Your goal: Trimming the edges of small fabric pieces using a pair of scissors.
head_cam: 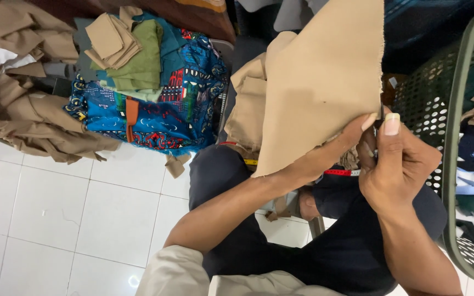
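Up near the middle of the view, a big piece of tan cloth [319,82] was held up over the person's lap. Its right edge was frayed. The left hand [352,137] held the cloth at its lower right corner, with the fingers pinched shut on it. The right hand [399,164] was just beside that corner, touching the left hand. Its fingers were curled together on something thin and dark, too small to make out, right by the cloth edge.

Under the cloth lay more tan pieces [248,115] on the dark trousers [336,246]. A tape measure [338,172] ran across the lap.

To the right stood a green basket [451,164] with holes in its wall, holding clothes. Far to the left sat a stack of blue patterned cloth [182,104] with green cloth [141,60] and small tan folded pieces [111,38] on top. A heap of tan cloth [34,115] lay at the far left on the white tile floor [56,219].
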